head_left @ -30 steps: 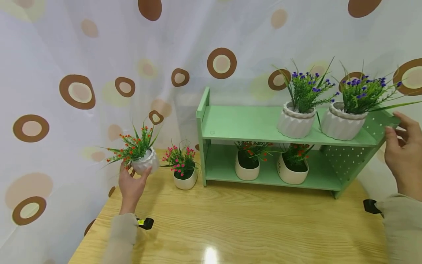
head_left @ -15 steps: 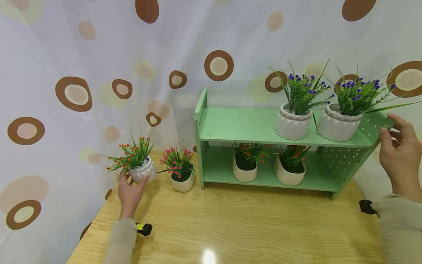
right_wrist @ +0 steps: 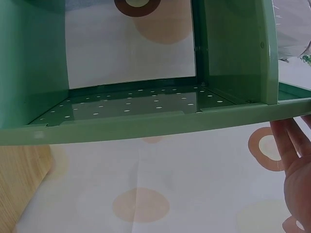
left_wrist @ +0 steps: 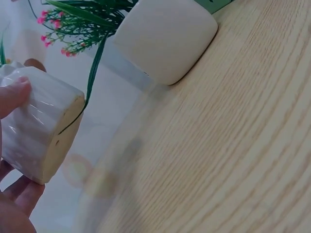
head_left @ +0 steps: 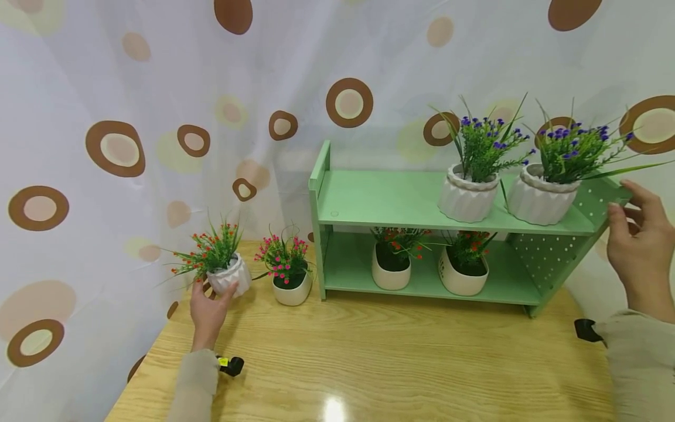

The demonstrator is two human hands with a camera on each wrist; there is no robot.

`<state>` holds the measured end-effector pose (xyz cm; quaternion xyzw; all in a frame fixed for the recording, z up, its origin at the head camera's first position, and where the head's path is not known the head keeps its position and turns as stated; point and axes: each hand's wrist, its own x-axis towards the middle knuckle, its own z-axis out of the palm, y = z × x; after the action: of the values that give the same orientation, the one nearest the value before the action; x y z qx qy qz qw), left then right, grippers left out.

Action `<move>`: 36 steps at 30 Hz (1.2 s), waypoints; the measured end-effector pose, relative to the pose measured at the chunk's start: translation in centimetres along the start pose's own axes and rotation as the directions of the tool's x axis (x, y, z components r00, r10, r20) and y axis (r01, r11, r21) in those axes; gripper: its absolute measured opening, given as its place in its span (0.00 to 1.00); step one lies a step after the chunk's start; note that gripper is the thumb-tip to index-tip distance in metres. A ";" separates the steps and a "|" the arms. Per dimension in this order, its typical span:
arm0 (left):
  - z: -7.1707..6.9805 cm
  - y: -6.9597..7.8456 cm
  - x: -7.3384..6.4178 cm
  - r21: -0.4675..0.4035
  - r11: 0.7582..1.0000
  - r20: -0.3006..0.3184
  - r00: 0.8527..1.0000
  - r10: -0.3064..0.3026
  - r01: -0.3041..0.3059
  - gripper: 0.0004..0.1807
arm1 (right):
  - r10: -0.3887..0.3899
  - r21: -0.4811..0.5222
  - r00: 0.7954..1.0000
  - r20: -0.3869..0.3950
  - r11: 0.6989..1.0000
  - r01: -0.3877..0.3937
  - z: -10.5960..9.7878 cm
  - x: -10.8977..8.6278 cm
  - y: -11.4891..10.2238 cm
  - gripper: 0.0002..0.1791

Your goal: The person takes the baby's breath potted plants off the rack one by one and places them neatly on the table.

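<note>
My left hand point(head_left: 210, 310) holds a white ribbed flowerpot point(head_left: 232, 276) with orange-red flowers, thumb on the near side and fingers behind. The left wrist view shows the underside of this pot point(left_wrist: 36, 124), lifted and tilted above the wooden tabletop. Just right of it, a smooth white pot point(head_left: 292, 291) with pink flowers stands on the table. At the far right, my right hand point(head_left: 640, 240) grips the upper edge of the green shelf point(head_left: 379, 196) at its side panel. In the right wrist view, the fingers point(right_wrist: 286, 141) lie against that panel's outer side.
Two white ribbed pots with purple flowers point(head_left: 471, 196) stand on the shelf's upper board, toward the right. On the lower board are two smooth white pots point(head_left: 464, 280) with red-orange flowers. A patterned curtain point(head_left: 147, 76) hangs behind the table point(head_left: 395, 351).
My left hand has lowered the ribbed pot slightly toward the table. The right hand stays at the shelf's side, and the head view has shifted a little.
</note>
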<state>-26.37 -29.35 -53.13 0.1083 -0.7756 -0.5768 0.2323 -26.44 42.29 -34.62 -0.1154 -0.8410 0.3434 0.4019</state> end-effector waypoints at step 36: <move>-0.1 -1.1 1.7 0.155 0.979 0.256 0.952 -0.169 0.132 0.54 | -0.002 -0.011 1.000 0.001 1.000 0.002 -0.1 0.1 0.1 0.26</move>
<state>-27.94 -30.54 -53.72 0.1038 -0.8267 -0.5482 0.0724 -26.43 42.50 -34.53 -0.1168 -0.8432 0.3383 0.4012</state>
